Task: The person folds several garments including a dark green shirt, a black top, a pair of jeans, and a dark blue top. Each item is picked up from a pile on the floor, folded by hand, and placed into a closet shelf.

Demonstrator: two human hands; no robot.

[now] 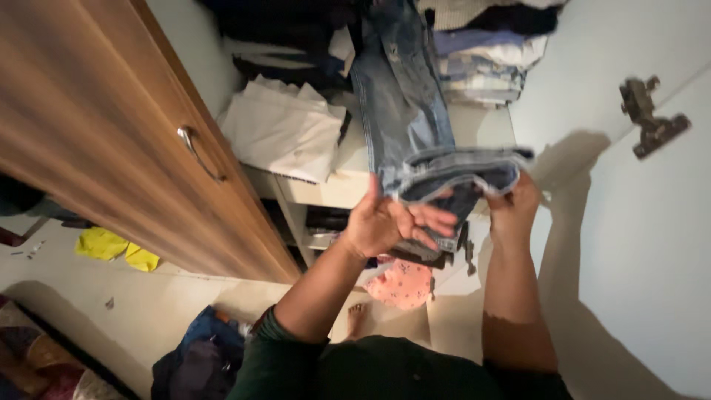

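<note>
The right hand (512,207) pinches the jeans (415,126) at 3 o'clock while the left hand (385,222) lies spread open underneath, so they might slide off the shelf (333,189).

Faded blue jeans (406,111), hanging lengthwise, waistband end lowest

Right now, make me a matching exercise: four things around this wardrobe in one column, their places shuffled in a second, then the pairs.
Things:
1. blue jeans
2. folded white cloth
3. yellow cloth
4. metal hinge

Places:
A. on the floor, left of the wooden door
B. on the white panel at right
C. held at the waistband by the left hand and right hand
D. on the wardrobe shelf, left of the jeans

Pairs: 1-C, 2-D, 3-A, 4-B
</note>
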